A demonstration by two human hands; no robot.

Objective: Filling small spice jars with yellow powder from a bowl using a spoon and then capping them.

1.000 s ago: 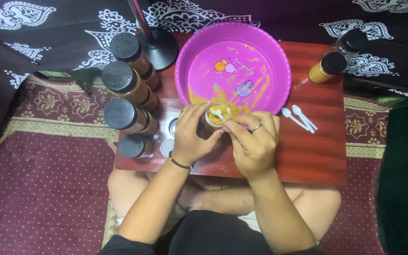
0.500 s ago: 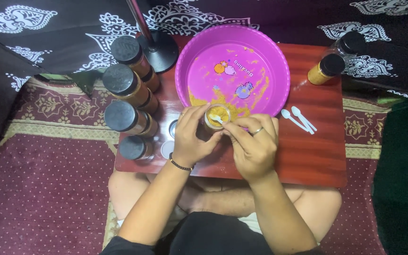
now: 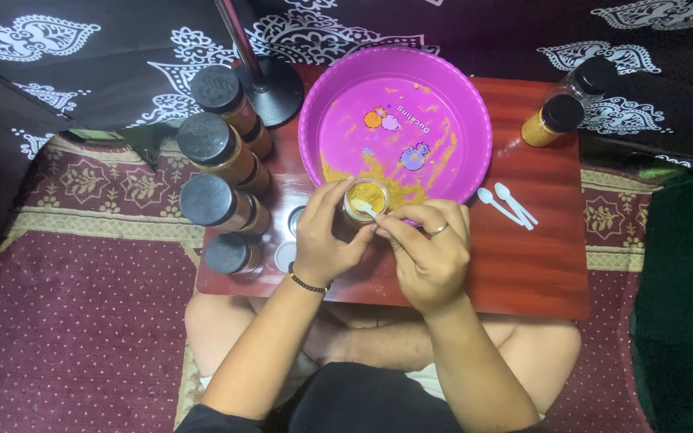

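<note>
Holding one jar [image 3: 366, 199], left hand [image 3: 326, 240], right hand [image 3: 429, 252] pinching spoon [image 3: 365, 209]

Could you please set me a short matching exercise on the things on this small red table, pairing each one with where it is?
Things:
1. small open jar
2. pink basin
3. two white spoons
4. black-capped jars

Places:
A. lying on the table to the right of the hands
B. held in the left hand while the right hand holds a small spoon at its mouth
C. standing in a row along the table's left edge
D. at the table's far middle, smeared with yellow powder

Pairs: 1-B, 2-D, 3-A, 4-C
</note>
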